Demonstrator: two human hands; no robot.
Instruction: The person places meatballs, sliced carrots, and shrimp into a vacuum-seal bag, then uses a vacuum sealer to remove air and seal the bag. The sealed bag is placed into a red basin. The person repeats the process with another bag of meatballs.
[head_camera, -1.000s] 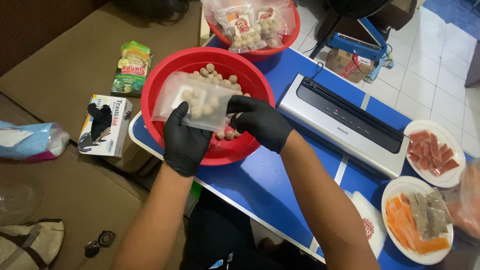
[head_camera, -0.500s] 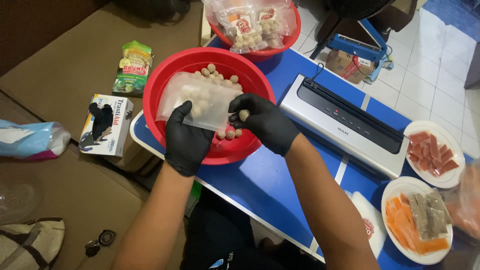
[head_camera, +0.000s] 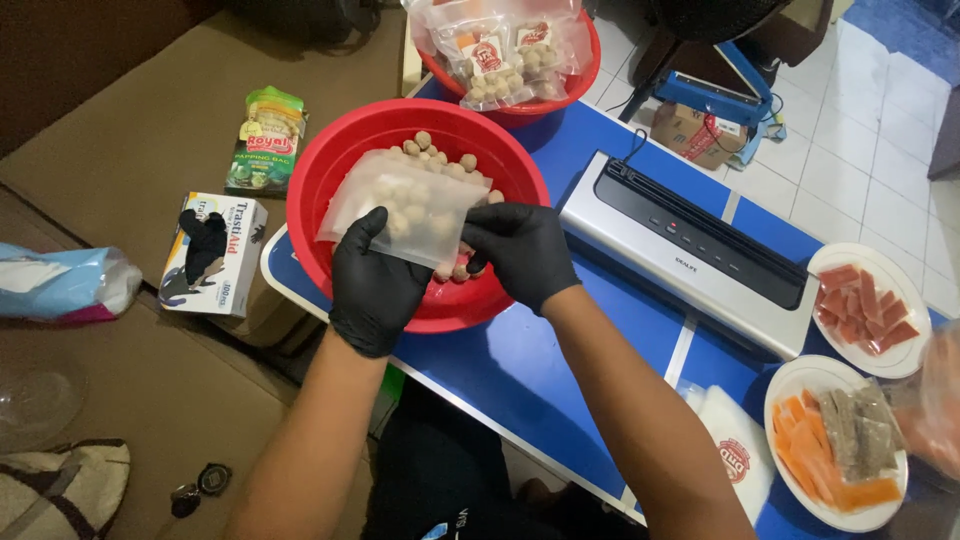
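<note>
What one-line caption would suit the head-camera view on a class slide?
Black-gloved left hand holds a clear bag of meatballs over a red bowl while the right hand reaches in.

Two red bowls (head_camera: 330, 160) (head_camera: 590, 60), two white plates (head_camera: 905, 360) (head_camera: 790, 385), one vacuum sealer (head_camera: 690, 250), one glove box (head_camera: 212, 254).

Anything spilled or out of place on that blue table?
Nothing stands out. The balls stay inside the red bowl and clear bag, held by the left hand and right hand; both plates sit tidy.

Head view—steeply downward, close.
</note>
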